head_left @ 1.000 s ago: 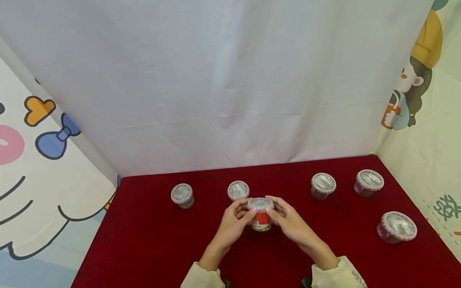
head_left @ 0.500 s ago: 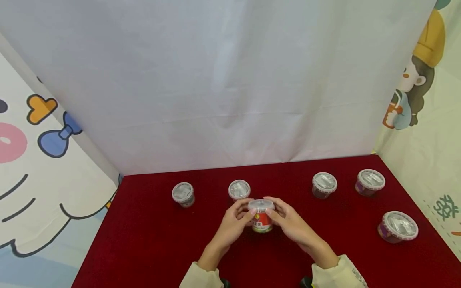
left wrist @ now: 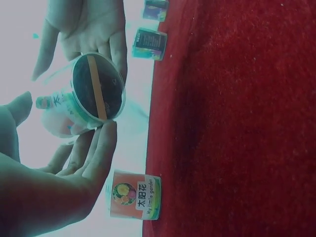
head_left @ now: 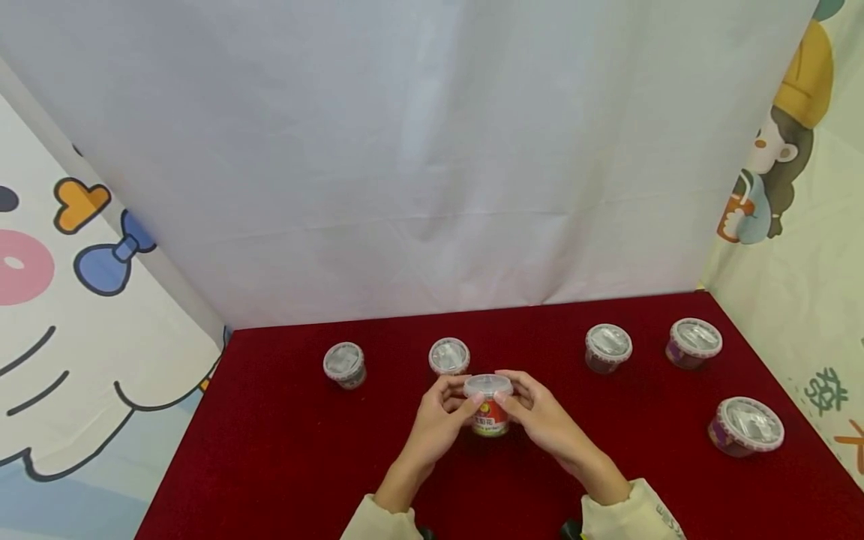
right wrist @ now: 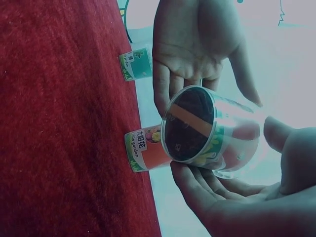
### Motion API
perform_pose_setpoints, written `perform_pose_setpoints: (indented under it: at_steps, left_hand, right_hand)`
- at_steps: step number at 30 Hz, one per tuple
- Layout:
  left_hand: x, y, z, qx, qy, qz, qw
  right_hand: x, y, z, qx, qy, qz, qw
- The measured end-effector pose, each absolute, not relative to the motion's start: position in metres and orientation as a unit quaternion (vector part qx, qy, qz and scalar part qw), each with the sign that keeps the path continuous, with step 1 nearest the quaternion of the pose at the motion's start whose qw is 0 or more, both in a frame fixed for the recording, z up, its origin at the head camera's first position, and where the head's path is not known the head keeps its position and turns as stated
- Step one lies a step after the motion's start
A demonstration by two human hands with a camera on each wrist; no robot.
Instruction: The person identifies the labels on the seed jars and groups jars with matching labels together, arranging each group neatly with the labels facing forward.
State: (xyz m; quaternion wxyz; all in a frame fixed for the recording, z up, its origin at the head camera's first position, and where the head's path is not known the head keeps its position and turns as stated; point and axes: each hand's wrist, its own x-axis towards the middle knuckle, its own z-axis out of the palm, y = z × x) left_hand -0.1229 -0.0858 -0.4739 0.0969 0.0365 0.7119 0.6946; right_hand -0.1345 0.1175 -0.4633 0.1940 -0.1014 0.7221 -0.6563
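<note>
A small clear plastic planting cup with a translucent lid and a red label is held upright between both hands. My left hand grips its left side and my right hand its right, thumbs at the front near the lid and fingers curved behind. Both wrist views show the cup raised off the table. Through its base, dark contents and a flat wooden stick are visible. Just behind the hands stands a similar lidded cup, partly covered by the left fingers in the head view; its label reads "My little garden".
On the dark red table cloth, another lidded cup stands at the back left. To the right are a cup, a purple-sided cup and a nearer purple one. A pale curtain hangs along the back edge.
The cup has turned in the hands, its front moving rightward, so the label's writing and round picture now face me. Both hands stay in nearly the same place; the other cups have not moved.
</note>
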Motion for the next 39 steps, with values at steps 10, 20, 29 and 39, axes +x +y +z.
perform_pose_setpoints:
  at_steps: [10, 20, 29, 39]
  left_hand:
    - [-0.124, -0.089, -0.477, 0.043, 0.710, 0.692, 0.119]
    - [-0.121, -0.083, -0.475, 0.030, 0.709, 0.699, 0.091]
    - [-0.121, -0.081, -0.476, 0.042, 0.705, 0.702, 0.086]
    - [-0.124, -0.069, -0.480, 0.054, 0.734, 0.675, 0.043]
  right_hand:
    - [-0.137, 0.124, -0.463, -0.121, 0.721, -0.645, 0.223]
    - [-0.136, 0.121, -0.463, -0.101, 0.724, -0.650, 0.208]
    - [-0.137, 0.126, -0.462, -0.105, 0.721, -0.650, 0.215]
    - [-0.143, 0.133, -0.463, -0.114, 0.746, -0.632, 0.176]
